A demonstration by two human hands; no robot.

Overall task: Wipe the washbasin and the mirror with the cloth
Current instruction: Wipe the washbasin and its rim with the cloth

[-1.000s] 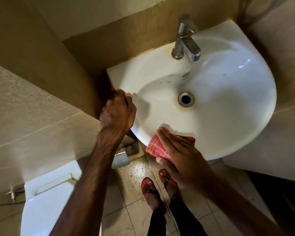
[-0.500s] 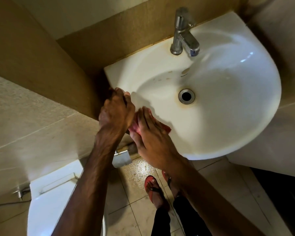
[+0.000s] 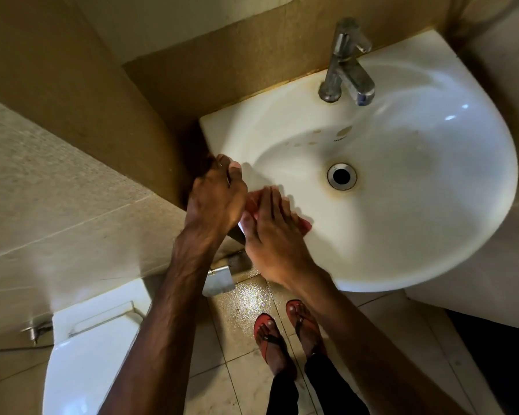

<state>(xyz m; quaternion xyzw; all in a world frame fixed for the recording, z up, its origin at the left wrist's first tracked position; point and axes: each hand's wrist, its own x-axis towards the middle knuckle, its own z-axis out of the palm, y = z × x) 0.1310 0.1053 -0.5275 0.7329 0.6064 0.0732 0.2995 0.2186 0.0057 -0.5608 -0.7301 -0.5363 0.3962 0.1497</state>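
The white washbasin sits in a corner of tan tiled walls, with its round metal drain near the middle of the bowl; a brownish ring stains the porcelain around the drain, and a few faint brown spots mark the slope beyond the drain, toward the wall; the chrome tap stands on the back ledge beyond the drain, its spout pointing over the bowl.

The left hand is at the basin's rim, well to the left of the drain; its fingers curl over the edge and grip it. The right hand lies on the inner slope, left of the drain and nearer the person, just beside the left hand; its fingers are straight and close together, pressing flat on the red cloth. The cloth lies on the porcelain under that palm and is mostly hidden; a red corner shows on the side toward the drain, and a paler red edge shows between the two hands; whether the thumb hooks the cloth I cannot tell.

On the near side of the drain, below the basin, the tiled floor has a glittering patch; two feet in red sandals stand there; a white toilet sits far to the left of the drain, low in view; a small metal fitting is on the wall between the toilet and the basin.
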